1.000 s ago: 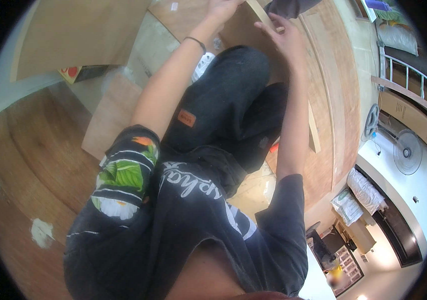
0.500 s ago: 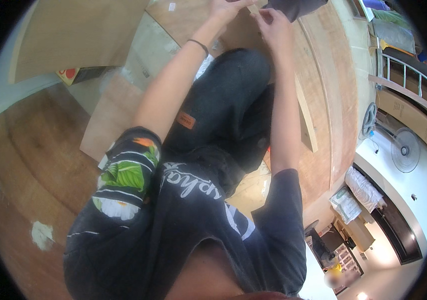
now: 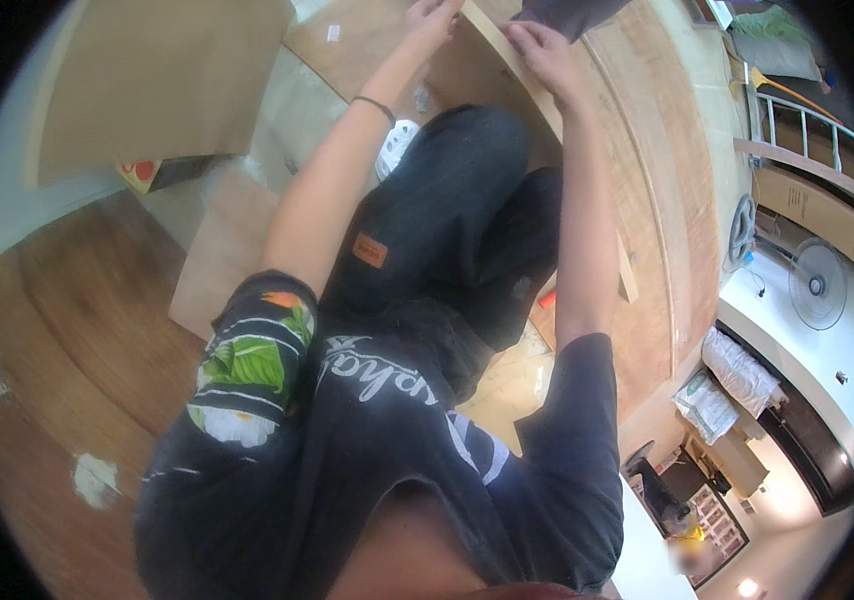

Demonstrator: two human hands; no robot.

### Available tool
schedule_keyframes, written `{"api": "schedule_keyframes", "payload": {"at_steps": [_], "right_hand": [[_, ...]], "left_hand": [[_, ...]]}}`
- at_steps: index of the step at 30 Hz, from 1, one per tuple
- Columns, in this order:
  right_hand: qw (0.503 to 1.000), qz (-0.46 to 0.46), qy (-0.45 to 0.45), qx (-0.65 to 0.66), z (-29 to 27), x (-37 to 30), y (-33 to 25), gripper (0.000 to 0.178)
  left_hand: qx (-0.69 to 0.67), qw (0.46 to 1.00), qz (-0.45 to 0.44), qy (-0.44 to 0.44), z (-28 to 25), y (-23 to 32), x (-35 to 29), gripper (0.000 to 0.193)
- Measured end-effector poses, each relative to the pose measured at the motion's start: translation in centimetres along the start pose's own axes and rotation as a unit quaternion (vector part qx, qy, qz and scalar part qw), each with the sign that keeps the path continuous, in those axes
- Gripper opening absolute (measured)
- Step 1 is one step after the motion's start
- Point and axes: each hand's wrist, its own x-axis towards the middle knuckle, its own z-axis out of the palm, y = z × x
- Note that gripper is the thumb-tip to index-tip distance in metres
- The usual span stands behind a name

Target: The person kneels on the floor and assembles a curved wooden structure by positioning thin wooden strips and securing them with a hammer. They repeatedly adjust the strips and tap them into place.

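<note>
Both hands were at the top edge, one pale wooden strip between them. Left hand [image 3: 432, 22]: fingers bent, partly closed, by the strip's upper end; grip couldn't be confirmed. Right hand [image 3: 549, 58]: fingers curled in, thumb side at the strip's right edge; couldn't tell if it had hold. The wooden strip [image 3: 513, 58] slanted down toward the right forearm (whether it joined the wood past the arm was unclear). One dark wristband [image 3: 377, 108] on the left wrist. One white perforated shoe [image 3: 397, 147] beside the knee. One large tan panel [image 3: 162, 85] at upper left, one small squarish board [image 3: 227, 250] below it. Two pale patches on the brown board [image 3: 67, 350]. One fan [image 3: 817, 285], two whitish bags [image 3: 737, 372] far right.
</note>
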Motion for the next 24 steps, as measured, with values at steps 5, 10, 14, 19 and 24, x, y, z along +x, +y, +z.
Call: {"api": "schedule_keyframes", "payload": {"at_steps": [5,10,14,19,24], "right_hand": [[0.994,-0.005,0.026,-0.107,1.1,-0.1,-0.3,0.03],[0.99,-0.023,0.046,-0.128,1.2,-1.2,-1.3,0.03],[0.991,0.01,0.04,-0.13,1.1,-1.0,-2.1,0.033],[0.986,0.01,0.048,-0.157,1.0,-0.7,-2.1,0.039],[0.993,0.027,0.067,-0.093,1.7,-0.7,-1.4,0.045]], "left_hand": [[0.106,0.982,0.159,0.003,0.9,0.5,-1.1,0.026],[0.13,0.988,0.078,0.008,1.2,2.6,-4.8,0.031],[0.073,0.994,0.074,-0.015,0.8,3.3,-6.1,0.037],[0.078,0.994,0.08,-0.009,0.7,3.0,-4.9,0.036],[0.163,0.979,0.12,-0.011,0.4,2.4,-4.6,0.036]]}}
